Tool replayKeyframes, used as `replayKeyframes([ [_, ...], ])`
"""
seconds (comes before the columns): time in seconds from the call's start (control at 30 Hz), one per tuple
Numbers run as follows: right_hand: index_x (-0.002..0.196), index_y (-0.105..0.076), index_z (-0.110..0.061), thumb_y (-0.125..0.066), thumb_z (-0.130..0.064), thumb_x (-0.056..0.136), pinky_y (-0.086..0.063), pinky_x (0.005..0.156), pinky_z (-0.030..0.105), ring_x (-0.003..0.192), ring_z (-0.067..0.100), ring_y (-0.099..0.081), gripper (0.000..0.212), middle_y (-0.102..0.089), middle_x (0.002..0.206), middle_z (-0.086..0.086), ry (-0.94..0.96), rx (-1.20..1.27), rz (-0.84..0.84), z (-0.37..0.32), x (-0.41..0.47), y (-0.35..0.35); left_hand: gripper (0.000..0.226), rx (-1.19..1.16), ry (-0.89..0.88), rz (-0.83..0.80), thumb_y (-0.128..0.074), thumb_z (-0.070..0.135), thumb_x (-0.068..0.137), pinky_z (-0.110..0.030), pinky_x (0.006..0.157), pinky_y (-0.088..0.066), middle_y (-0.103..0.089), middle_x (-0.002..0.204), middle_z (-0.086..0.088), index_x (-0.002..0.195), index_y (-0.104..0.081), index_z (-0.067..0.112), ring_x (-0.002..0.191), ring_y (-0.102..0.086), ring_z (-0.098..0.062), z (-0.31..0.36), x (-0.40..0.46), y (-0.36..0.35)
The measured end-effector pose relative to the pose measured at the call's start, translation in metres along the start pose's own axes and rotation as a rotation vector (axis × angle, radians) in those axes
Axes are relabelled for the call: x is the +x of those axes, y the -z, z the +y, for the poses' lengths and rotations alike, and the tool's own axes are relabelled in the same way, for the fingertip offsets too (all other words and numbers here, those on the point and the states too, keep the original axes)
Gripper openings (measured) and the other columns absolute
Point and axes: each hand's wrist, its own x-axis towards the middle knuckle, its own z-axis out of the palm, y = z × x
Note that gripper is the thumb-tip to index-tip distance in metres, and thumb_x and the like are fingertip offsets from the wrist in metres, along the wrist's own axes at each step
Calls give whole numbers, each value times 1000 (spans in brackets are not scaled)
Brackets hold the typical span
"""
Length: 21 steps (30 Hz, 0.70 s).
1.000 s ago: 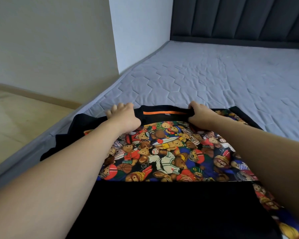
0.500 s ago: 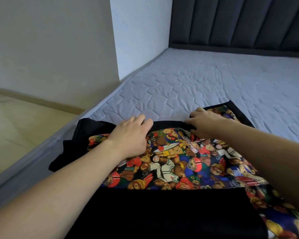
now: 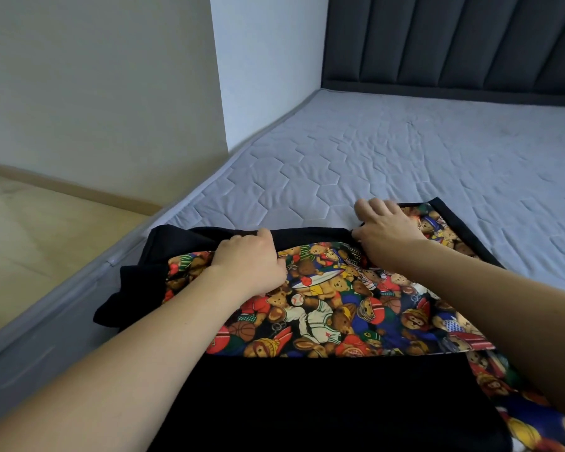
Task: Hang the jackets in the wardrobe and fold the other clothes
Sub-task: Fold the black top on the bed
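Both hands grip the far edge of the garment [image 3: 323, 308]: the left hand [image 3: 252, 262] has its fingers curled over the black hem at the left, and the right hand [image 3: 385, 230] pinches the fabric further right, near the far right corner. It is a black piece with a bright panel printed with teddy bears in sports kit, bordered in black, with a plain black fold across its near part. It lies flat on the near left part of the grey quilted mattress [image 3: 405, 164], one black corner reaching the left edge.
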Motion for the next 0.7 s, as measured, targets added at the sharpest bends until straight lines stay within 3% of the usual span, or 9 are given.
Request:
replayKeyframes([
  [0.1,122,-60,-23,-49,-21,94,-34,102,33,117,20,-40,31,-41,128,-1,87,151,-165,5,4,5,28,-129,-10,-104,-51,44,88,-29,56,-37,-58,80,1,76,-52,18,73,-56,-20,-3,0,10],
  [0.2,119,-63,-21,-49,-25,94,-31,106,32,118,18,-42,29,-43,128,-3,129,155,-197,11,4,8,25,-106,-334,74,-53,33,89,-33,71,-38,-51,87,10,67,-48,23,87,-48,-17,0,-5,15],
  [0.27,115,-65,-23,-50,-28,93,-29,108,33,120,19,-39,27,-42,129,-4,140,112,-178,13,4,9,18,-155,-402,178,-51,31,89,-35,79,-39,-48,97,9,72,-44,28,97,-45,-18,-4,-8,14],
  [0.33,116,-65,-24,-47,-31,95,-30,108,33,119,19,-42,29,-46,127,-4,141,83,-219,14,6,10,12,-169,-232,125,-48,37,88,-36,79,-41,-51,103,3,89,-48,25,102,-50,-23,-13,-7,11],
  [0.43,117,-65,-17,-33,-39,102,-38,100,34,112,20,-51,41,-52,120,-1,85,145,-326,13,8,11,52,-38,-39,-62,-44,54,86,-42,94,-41,-50,124,-7,121,-49,16,115,-50,-29,-18,-3,4],
  [0.53,104,-65,-13,-18,-55,99,-46,92,40,99,23,-57,63,-57,104,3,-10,336,-420,13,9,16,63,4,4,-154,-45,58,84,-42,100,-34,-47,134,-9,130,-47,16,124,-43,-30,-14,7,6],
  [0.63,106,-64,-15,-6,-92,68,-47,87,43,92,23,-58,104,-62,100,8,-79,552,-448,22,4,18,26,-66,-65,-164,-53,47,83,-37,85,-33,-55,109,-1,92,-58,24,105,-43,-25,-9,11,19],
  [0.7,102,-64,-19,-15,-104,50,-47,84,39,92,18,-58,111,-62,99,3,-145,689,-464,27,-1,14,17,-41,-373,45,-60,37,78,-35,84,-35,-48,97,7,69,-56,23,102,-41,-21,-8,2,19],
])
